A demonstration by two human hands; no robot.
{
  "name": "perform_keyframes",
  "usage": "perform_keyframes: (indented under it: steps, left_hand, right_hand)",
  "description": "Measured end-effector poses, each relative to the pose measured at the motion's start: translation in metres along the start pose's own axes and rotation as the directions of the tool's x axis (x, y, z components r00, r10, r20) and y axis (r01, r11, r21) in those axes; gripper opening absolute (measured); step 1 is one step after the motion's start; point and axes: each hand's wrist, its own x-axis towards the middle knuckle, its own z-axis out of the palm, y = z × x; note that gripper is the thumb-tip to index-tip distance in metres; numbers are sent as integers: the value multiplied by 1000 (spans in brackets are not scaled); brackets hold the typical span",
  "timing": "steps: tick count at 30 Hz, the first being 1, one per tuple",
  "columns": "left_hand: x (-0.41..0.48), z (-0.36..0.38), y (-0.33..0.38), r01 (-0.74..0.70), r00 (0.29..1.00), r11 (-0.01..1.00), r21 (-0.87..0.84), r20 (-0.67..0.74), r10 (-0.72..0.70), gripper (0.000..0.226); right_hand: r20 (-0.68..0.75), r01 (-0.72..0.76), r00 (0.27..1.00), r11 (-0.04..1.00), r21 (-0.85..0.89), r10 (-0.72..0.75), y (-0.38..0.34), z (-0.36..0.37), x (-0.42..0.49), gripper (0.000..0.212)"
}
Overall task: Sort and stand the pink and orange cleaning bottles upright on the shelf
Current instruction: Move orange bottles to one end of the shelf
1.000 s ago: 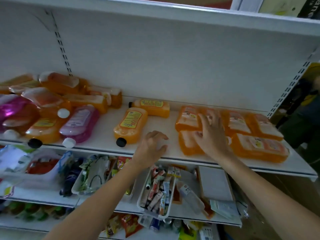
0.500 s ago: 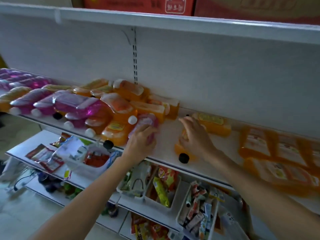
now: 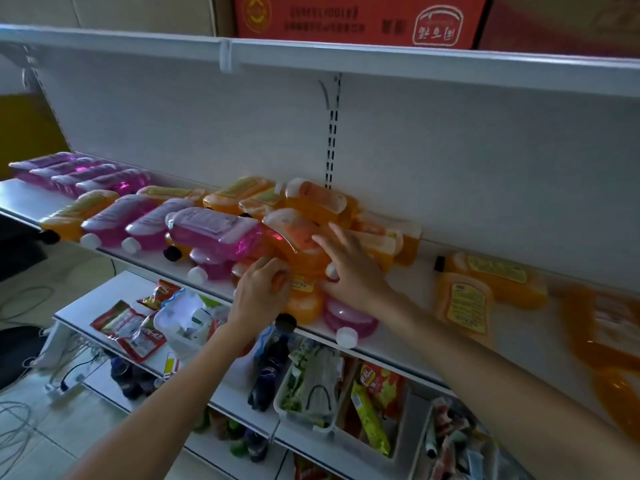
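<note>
Pink and orange cleaning bottles lie on their sides in a mixed pile on the white shelf (image 3: 408,289). My left hand (image 3: 263,292) curls round an orange bottle (image 3: 304,303) with a black cap at the shelf's front edge. My right hand (image 3: 349,268) rests with spread fingers on an orange bottle (image 3: 298,233) on top of the pile. A pink bottle (image 3: 349,320) with a white cap lies under my right wrist. Another pink bottle (image 3: 214,230) tops the pile's left side. A row of pink bottles (image 3: 79,171) lies at the far left.
Two orange bottles (image 3: 464,306) lie flat to the right of my hands, with blurred orange ones (image 3: 606,341) beyond. Lower shelves hold snack packets (image 3: 128,327) and white bins (image 3: 311,393). Red cartons (image 3: 360,19) sit overhead. Cables (image 3: 14,427) lie on the floor.
The view swung left along the shelf. Both hands moved left from the flat orange bottles to the mixed pile. My left hand went from a pink bottle to the black-capped orange one.
</note>
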Motion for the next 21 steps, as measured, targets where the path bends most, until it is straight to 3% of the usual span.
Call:
perform_keyframes:
  steps: [7,10,14,21]
  left_hand:
    - [14,-7,-4,-93,995,996,12,26,93,32]
    - [20,-6,-6,-52,999,999,15,-9,52,54]
    - [31,-1,0,-141,990,988,58,-16,142,75]
    - [48,-18,21,-132,976,983,-128,158,152,89]
  right_hand:
    - [47,-19,999,999,42,17,-8,1,9,77]
    - [-82,0,997,987,163,14,-6,-16,-2,65]
    - [-216,0,973,931,364,84,-7,-40,-12,44]
    - [-368,3,900,839,544,235,-2,-60,-26,34]
